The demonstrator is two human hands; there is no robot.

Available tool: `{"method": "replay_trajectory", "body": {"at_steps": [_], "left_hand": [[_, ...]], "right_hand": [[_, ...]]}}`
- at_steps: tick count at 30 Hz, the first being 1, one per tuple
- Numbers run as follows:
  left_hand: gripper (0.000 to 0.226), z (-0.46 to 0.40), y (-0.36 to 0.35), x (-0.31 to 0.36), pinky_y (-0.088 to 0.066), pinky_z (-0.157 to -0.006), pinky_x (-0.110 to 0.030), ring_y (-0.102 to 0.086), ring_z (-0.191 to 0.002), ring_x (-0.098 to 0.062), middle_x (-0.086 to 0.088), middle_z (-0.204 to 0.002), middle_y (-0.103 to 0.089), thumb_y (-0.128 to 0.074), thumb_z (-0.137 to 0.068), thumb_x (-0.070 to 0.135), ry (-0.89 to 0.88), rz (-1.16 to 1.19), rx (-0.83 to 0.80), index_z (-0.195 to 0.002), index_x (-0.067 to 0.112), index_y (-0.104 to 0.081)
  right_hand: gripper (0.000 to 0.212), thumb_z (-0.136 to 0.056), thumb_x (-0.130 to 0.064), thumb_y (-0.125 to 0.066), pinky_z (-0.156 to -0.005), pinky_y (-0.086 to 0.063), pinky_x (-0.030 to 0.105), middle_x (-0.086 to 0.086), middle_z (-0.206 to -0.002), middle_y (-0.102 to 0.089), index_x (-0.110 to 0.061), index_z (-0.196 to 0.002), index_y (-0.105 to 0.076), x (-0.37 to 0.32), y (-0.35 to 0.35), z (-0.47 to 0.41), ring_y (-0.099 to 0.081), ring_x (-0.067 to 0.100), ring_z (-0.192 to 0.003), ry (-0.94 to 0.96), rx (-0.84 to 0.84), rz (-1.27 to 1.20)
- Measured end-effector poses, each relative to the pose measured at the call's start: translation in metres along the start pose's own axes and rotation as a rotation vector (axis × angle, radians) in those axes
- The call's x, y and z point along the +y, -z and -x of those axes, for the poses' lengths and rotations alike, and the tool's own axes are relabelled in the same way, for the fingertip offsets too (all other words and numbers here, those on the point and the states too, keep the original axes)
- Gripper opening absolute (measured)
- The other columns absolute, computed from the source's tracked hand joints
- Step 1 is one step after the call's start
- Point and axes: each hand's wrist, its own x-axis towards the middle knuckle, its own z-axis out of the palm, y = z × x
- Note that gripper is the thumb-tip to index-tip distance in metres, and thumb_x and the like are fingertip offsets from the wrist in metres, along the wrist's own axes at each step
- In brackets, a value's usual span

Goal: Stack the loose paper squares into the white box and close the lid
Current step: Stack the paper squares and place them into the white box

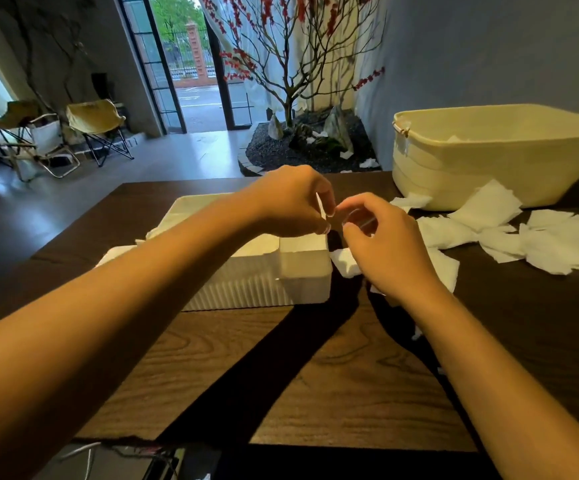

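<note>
Over the right end of the white box, both hands meet in mid-air. Left hand has thumb and forefinger pinched onto a thin white paper square, seen edge-on so it's just a sliver. Right hand is curled right beside it, fingertips nearly touching the left ones, but I honestly can't tell if it's got hold of the sheet or not.

That box is a long ribbed thing sitting on the dark wood table, and its lid looks tipped open toward the far side. A stack of paper shows inside at the top.

Loose paper squares are scattered to the right, overlapping so much I can't count them cleanly, several at least. One more piece lies just beside the box's right end, under the right hand.

One cream plastic tub sits at the back right corner, touching the paper pile, with a bit of paper inside.

Lots of bare tabletop toward the near edge, nothing between the forearms. Off the far side: two folding chairs on the floor and a red-blossom tree.
</note>
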Motion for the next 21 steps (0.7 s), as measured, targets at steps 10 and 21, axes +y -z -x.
{"method": "replay_trajectory", "body": {"at_steps": [10, 21], "left_hand": [[0.046, -0.045, -0.082, 0.046, -0.047, -0.087, -0.031, -0.058, -0.113, -0.022, -0.002, -0.127, -0.056, -0.073, -0.087, 0.026, -0.074, -0.06, -0.053, -0.131, 0.028, -0.058], [0.058, -0.057, -0.145, 0.042, -0.043, -0.104, -0.042, -0.039, -0.135, -0.027, -0.009, -0.145, -0.044, -0.054, -0.098, 0.045, 0.055, -0.039, 0.031, -0.15, 0.031, -0.035]], "right_hand": [[0.043, -0.087, -0.025, -0.067, -0.099, -0.048, 0.037, -0.007, -0.124, -0.048, -0.039, -0.125, -0.054, 0.05, 0.081, 0.042, -0.045, 0.014, -0.119, -0.181, -0.563, 0.495], [0.025, -0.094, -0.027, -0.058, -0.084, -0.039, 0.03, 0.002, -0.122, -0.045, -0.027, -0.119, -0.054, 0.091, 0.077, 0.014, -0.041, 0.021, -0.117, -0.226, -0.45, 0.795]]}}
